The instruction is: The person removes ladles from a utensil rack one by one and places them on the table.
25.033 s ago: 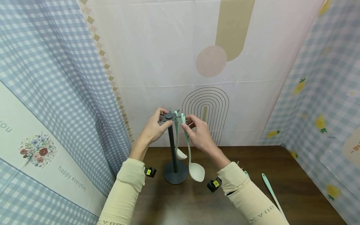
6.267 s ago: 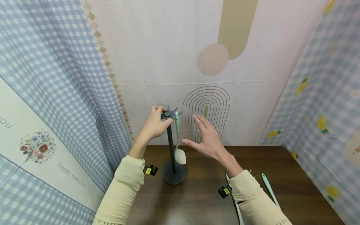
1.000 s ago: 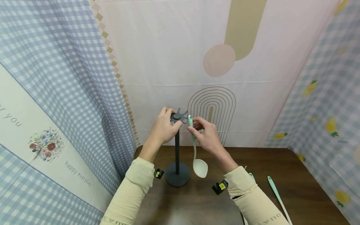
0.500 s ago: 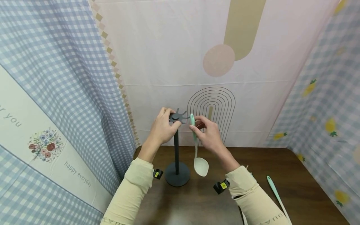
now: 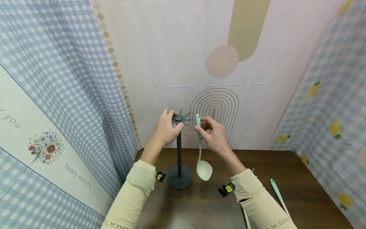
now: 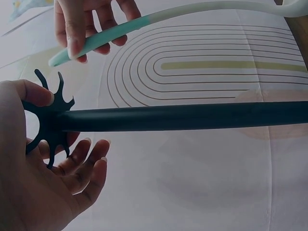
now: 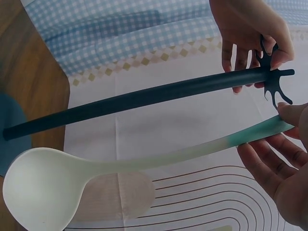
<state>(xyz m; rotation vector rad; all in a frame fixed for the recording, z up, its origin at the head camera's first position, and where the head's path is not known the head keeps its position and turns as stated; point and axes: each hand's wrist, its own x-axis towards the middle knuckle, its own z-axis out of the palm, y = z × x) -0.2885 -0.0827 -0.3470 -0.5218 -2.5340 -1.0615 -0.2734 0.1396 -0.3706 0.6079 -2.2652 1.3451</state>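
Observation:
A dark utensil stand [image 5: 179, 152] rises from a round base, with curved hooks around its top. My left hand [image 5: 166, 128] grips that hooked top, thumb on the near side and fingers beyond. In the left wrist view, the thumb presses on the hook plate [image 6: 48, 120]. To the right of the stand, a ladle [image 5: 204, 170] with a pale bowl and mint-green handle hangs bowl-down from my right hand [image 5: 213, 133]. The thumb and fingers pinch it near the handle's top. A gap separates the handle from the hooks in the head view. No utensil hangs on the stand.
On the brown wooden table [image 5: 206, 206], a mint-handled utensil [image 5: 278, 194] lies at the right, its lower end behind the right sleeve. Another pale utensil [image 5: 245, 216] is mostly hidden under that forearm. A patterned cloth [image 5: 160, 79] backs the table.
The ladle hung on the stand 6.3 seconds ago, with my right hand open beside it. Over the last second, my right hand has drawn it slightly right, away from the hooks. My left hand keeps its grip.

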